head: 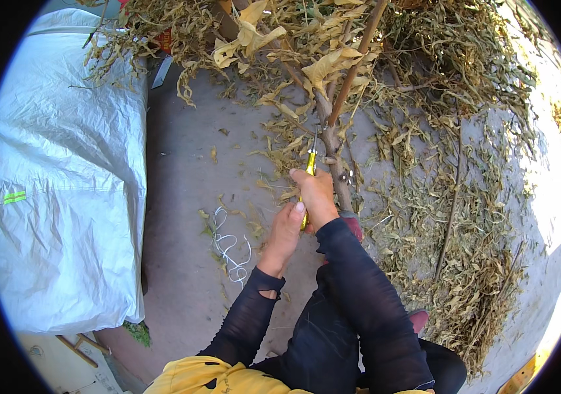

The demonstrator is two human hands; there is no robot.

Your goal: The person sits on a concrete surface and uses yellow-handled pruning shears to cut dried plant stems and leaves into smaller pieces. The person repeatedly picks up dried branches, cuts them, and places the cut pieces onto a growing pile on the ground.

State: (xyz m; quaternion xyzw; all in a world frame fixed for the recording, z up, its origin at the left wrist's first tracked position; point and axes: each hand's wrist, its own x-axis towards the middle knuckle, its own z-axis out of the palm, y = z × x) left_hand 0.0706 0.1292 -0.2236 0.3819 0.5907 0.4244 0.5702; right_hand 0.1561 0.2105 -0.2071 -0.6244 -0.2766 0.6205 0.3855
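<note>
Both hands are on a slim hand tool with yellow handles (311, 160), whose narrow metal end touches or lies close beside a small twig at the fork of a thick branch (332, 140). My right hand (316, 192) wraps around the upper part of the handles. Lower down, my left hand (284, 231) grips the handle's end, its thumb on top. Fingers cover much of the tool, so its kind cannot be told for sure. Dry yellow-brown leaves (327, 69) hang from the branch, and its lower end rests by a dark red shoe (351, 225).
A silver tarpaulin (63, 162) covers something large on the left. White string (228, 248) lies curled on the concrete floor. Dry leaves (472, 300) and a long thin stick (452, 212) lie to the right. Leafy dried branches (457, 54) are heaped at the back.
</note>
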